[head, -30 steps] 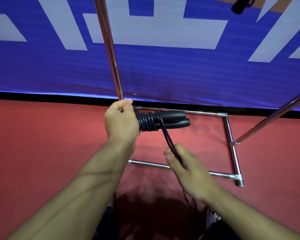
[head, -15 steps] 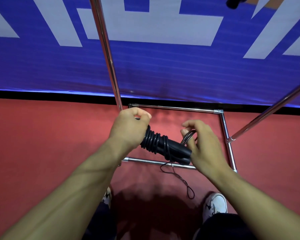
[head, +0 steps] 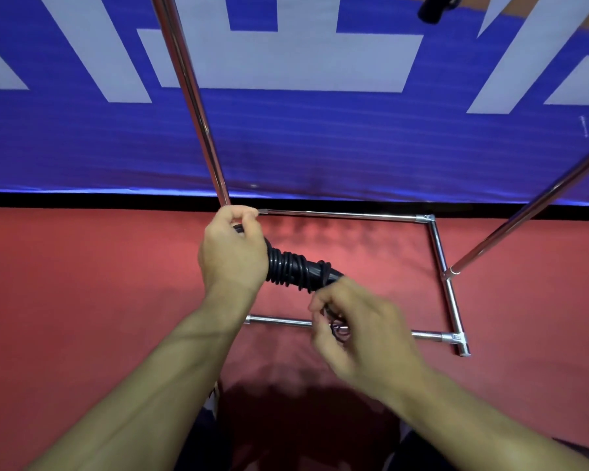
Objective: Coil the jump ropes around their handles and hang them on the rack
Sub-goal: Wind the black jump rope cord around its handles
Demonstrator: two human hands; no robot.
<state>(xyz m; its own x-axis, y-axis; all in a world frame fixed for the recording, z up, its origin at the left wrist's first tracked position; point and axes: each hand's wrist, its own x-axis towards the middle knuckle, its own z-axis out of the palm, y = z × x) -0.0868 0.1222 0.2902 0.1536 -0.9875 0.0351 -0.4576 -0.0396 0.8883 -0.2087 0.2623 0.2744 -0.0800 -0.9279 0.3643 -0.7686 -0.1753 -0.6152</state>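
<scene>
The blue banner [head: 286, 147] along the wall is showing only the lower parts of big pale characters, cropped by the top edge and not making a readable word, and nothing else here is carrying any text, label or number.

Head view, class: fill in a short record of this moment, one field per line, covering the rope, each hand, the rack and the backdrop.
Rope: black jump rope, coiled around its handles, held above the floor
Left hand: left hand grips one end of the bundle
Right hand: right hand pinches the loose rope end at the other end
Rack: chrome rack, base frame on the red floor, uprights rising out of view
Backdrop: blue banner with white shapes
Hanging step: not yet done
</scene>
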